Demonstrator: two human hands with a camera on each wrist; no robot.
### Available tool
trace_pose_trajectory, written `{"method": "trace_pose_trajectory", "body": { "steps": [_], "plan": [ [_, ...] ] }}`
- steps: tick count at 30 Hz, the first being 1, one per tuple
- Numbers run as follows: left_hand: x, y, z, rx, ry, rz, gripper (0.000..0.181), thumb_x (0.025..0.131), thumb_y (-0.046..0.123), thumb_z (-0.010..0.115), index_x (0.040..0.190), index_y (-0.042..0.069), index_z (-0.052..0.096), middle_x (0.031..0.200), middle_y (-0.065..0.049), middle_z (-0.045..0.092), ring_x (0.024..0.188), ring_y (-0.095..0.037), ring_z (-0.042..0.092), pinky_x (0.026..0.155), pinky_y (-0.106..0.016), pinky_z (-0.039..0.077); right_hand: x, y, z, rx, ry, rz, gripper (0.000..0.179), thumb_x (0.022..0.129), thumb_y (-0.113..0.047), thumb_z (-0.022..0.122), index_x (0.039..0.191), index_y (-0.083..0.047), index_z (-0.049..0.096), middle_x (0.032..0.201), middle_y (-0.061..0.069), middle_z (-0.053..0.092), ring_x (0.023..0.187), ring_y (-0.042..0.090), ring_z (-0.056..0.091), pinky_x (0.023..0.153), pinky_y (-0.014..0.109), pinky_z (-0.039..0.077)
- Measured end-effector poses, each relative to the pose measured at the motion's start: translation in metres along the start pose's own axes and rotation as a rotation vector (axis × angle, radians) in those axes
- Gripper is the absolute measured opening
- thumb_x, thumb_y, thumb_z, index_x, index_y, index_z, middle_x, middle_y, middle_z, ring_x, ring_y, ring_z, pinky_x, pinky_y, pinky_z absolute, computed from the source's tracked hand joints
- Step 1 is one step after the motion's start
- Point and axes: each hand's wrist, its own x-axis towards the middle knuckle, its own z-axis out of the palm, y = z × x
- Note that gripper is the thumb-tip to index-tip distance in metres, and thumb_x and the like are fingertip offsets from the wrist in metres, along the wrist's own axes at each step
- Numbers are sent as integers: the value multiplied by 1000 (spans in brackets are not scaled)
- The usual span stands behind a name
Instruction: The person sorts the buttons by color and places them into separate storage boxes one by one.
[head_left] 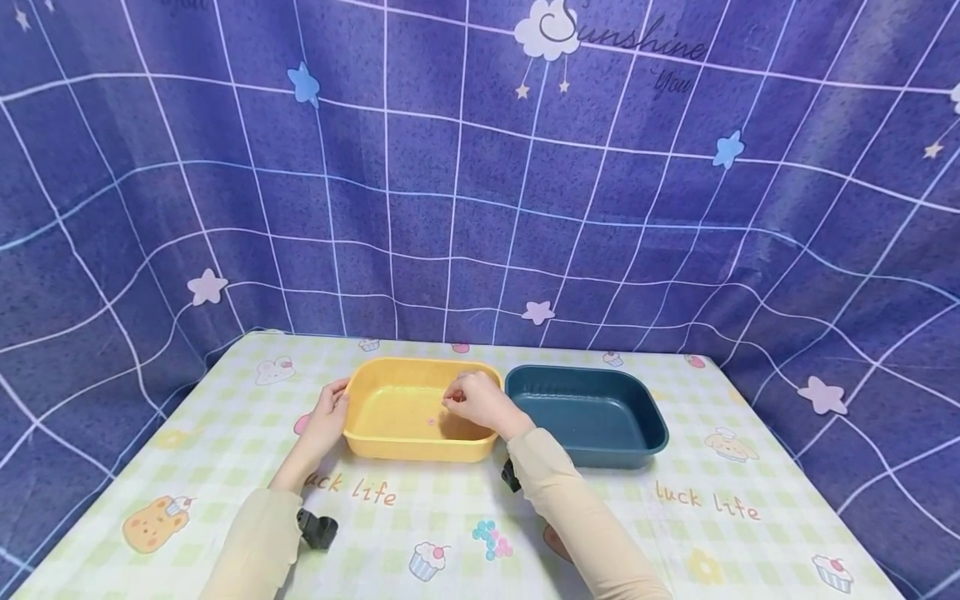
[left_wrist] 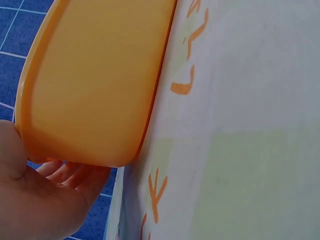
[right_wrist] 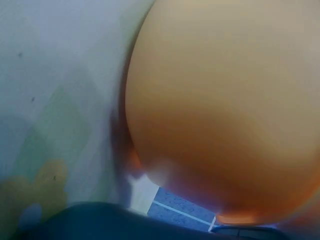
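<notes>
My left hand (head_left: 327, 418) is at the left end of a yellow plastic basin (head_left: 422, 450), gripping its end wall. In the left wrist view, the thumb lies by the rim and the fingers (left_wrist: 85, 175) bend against the outside of the wall. My right hand (head_left: 483, 402) hovers over the basin's right half with its fingers curled and thumb and fingertips together. I cannot tell whether something small is between them. A tiny pink bead (head_left: 431, 422) lies on the basin floor, left of and below those fingertips. The right wrist view mostly shows the basin's outer wall (right_wrist: 215, 100).
A dark teal basin (head_left: 585, 417) stands right beside the yellow one, under my right wrist. Nearer to me, several turquoise and pink beads (head_left: 491, 539) lie in a cluster on the checked tablecloth (head_left: 615, 533). A blue gridded curtain (head_left: 480, 208) hangs behind the table.
</notes>
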Motion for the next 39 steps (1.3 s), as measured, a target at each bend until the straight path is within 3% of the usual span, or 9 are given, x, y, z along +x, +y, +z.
{"method": "trace_pose_trajectory", "body": {
  "steps": [13, 24, 39],
  "plan": [
    [2, 3, 9, -7, -14, 20, 48, 103, 15, 24, 146, -3, 13, 149, -30, 23, 137, -42, 26, 113, -52, 26, -11, 4, -11, -15, 35, -6, 10, 84, -14, 68, 86, -7, 74, 79, 1, 68, 72, 9, 58, 66, 15, 50],
    [5, 4, 8, 1, -39, 12, 50, 104, 18, 20, 147, -2, 8, 150, -30, 18, 140, -41, 21, 115, -50, 23, -29, -4, -32, 20, 63, 0, 13, 87, -14, 66, 92, -5, 74, 84, 2, 68, 75, 11, 61, 68, 16, 51],
    [2, 2, 0, 38, -38, 6, 51, 104, 20, 18, 147, -5, 6, 149, -33, 17, 139, -44, 20, 114, -53, 23, -68, -20, -55, 164, 114, -51, 13, 88, -15, 65, 94, -6, 72, 83, 0, 64, 76, 10, 59, 68, 26, 54]
  ]
}}
